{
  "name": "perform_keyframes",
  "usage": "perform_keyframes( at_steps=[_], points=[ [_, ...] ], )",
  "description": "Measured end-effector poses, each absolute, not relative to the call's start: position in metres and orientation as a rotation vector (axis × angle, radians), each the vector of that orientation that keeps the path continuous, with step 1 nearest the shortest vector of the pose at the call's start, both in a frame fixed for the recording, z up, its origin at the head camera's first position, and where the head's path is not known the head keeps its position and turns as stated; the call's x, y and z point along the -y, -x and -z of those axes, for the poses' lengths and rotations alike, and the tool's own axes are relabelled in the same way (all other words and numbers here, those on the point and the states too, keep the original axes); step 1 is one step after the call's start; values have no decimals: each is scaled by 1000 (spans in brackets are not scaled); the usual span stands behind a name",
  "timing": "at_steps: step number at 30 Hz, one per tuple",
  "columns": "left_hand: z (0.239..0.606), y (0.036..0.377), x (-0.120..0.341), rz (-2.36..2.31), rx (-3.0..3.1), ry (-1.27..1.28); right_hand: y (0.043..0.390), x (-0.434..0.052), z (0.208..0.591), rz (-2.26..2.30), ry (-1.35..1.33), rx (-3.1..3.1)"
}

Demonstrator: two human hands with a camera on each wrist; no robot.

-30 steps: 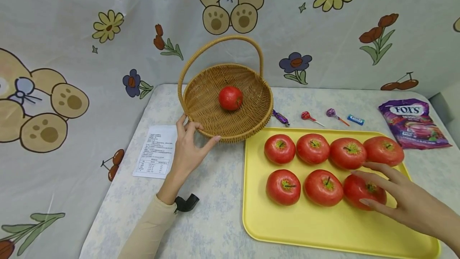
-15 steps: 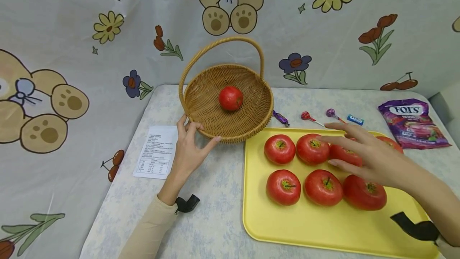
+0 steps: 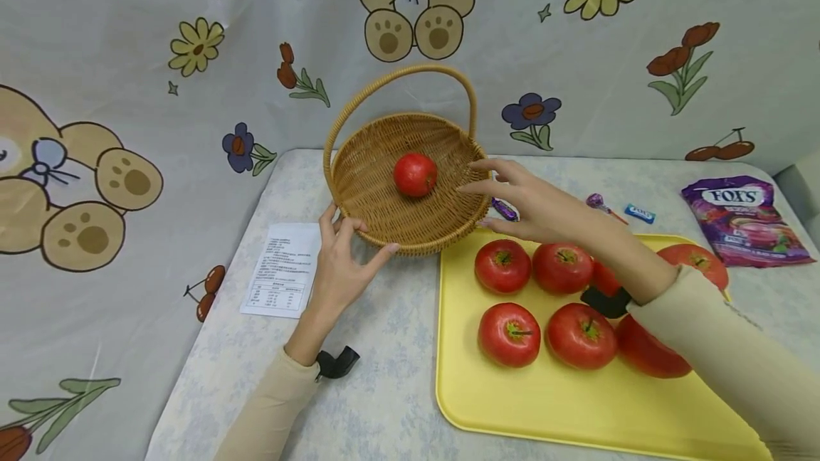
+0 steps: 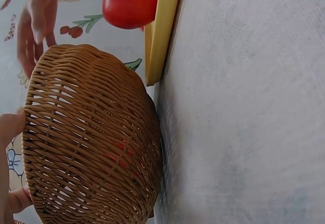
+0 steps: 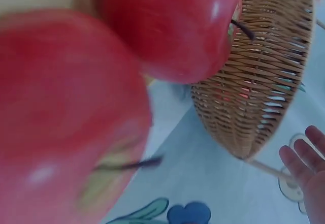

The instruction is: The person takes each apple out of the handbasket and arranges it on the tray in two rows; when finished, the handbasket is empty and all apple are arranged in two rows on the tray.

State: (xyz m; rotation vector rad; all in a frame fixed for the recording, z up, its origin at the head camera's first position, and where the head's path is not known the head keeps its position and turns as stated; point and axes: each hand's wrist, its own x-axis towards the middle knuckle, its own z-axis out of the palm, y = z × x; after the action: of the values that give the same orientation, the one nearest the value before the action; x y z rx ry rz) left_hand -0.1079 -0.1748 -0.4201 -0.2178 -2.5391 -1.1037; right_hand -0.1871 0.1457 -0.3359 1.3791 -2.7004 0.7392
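Note:
A wicker basket (image 3: 410,223) with a tall arched handle stands at the back of the table, a red apple (image 3: 415,175) inside it. My left hand (image 3: 342,265) holds the basket's front-left rim; its fingers and thumb touch the rim in the left wrist view too. Over the basket's right rim reaches my right hand (image 3: 532,205), fingers extended and spread, nothing held. Whether its fingertips touch the wicker I cannot tell. Several more red apples (image 3: 508,334) lie in two rows on a yellow tray (image 3: 544,407), a few partly hidden under the right forearm.
Behind the tray lie a purple-wrapped candy (image 3: 505,209), a lollipop (image 3: 597,200), a small blue candy (image 3: 640,213) and a purple FOX'S bag (image 3: 746,219). A printed paper (image 3: 280,269) lies left of the left hand. A patterned cloth (image 3: 256,20) hangs behind the table.
My right hand has moved from the apples at the tray's right, across the back row, up and left to the basket, carrying nothing. The left hand stays on the rim.

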Motion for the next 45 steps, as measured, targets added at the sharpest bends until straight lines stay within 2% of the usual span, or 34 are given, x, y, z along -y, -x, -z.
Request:
perform_keyframes(
  at_steps=[7,21,30,45],
  points=[
    [418,109,174,1089,2534,236,226,-106,345,-699,-1461,2699],
    [418,108,175,1078,2529,250,285,-54,359,-613,-1419,2982],
    [419,108,176,1089,2521,257,299,-38,364,-520,-1462,3146],
    [419,109,176,1123,2539,203,298,-17,381,-444,-1590,3127]
  ],
)
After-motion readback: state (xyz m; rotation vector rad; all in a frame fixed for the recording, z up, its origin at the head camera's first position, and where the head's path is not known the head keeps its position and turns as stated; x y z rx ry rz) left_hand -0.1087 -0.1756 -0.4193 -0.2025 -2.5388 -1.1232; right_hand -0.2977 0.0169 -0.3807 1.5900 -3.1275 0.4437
